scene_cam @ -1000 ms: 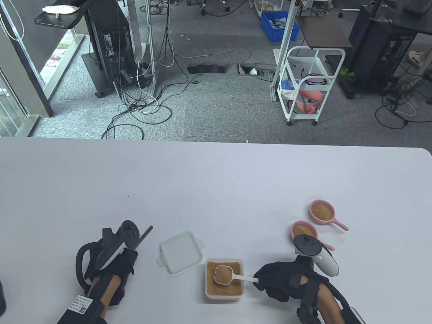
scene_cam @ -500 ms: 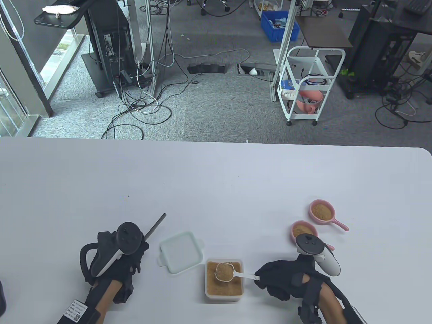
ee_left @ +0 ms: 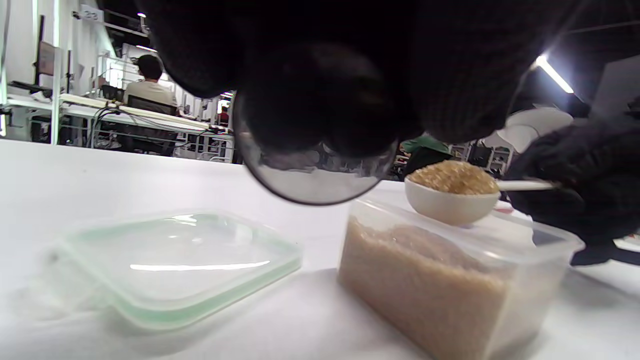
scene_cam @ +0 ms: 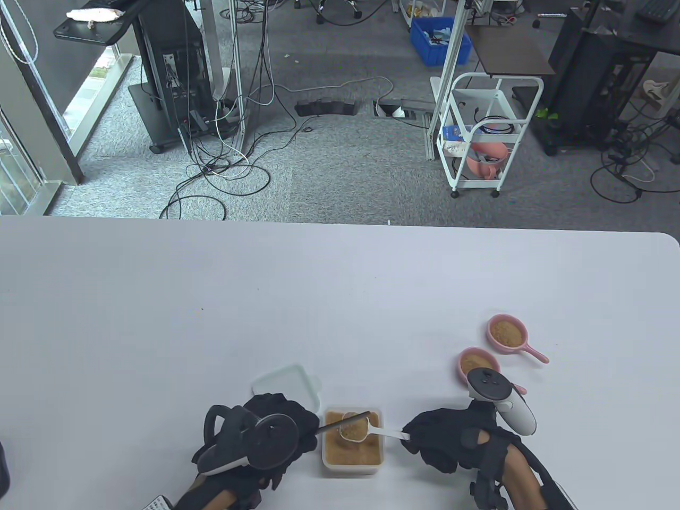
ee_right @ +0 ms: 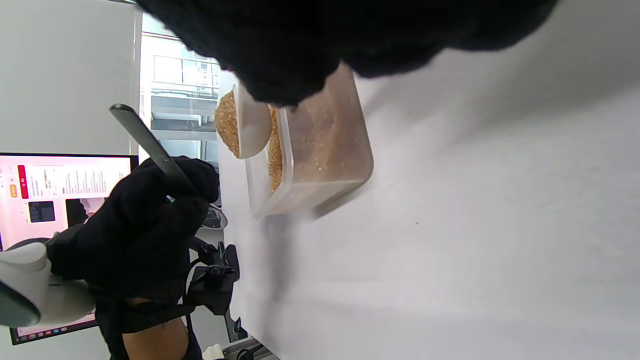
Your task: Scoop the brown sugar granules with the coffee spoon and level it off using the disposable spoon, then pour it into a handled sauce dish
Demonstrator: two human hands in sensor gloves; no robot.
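A clear tub of brown sugar (scene_cam: 352, 445) stands near the front edge. Above it my right hand (scene_cam: 411, 438) pinches the handle of a white coffee spoon (scene_cam: 355, 431), whose bowl is heaped with sugar (ee_left: 452, 177). My left hand (scene_cam: 305, 426) grips a dark disposable spoon by its bowl end (ee_left: 312, 182). Its thin handle (scene_cam: 345, 418) points right across the top of the coffee spoon; whether it touches the heap I cannot tell. Two pink handled sauce dishes (scene_cam: 507, 332) (scene_cam: 477, 362) with sugar in them sit at the right.
The tub's pale green lid (scene_cam: 289, 381) lies on the table left of the tub, partly under my left hand. Beyond the table's far edge are a white trolley (scene_cam: 481, 133) and floor cables.
My left hand has moved right from left of the lid to beside the tub, swinging the dark spoon's handle over the coffee spoon. The right hand has stayed almost still.
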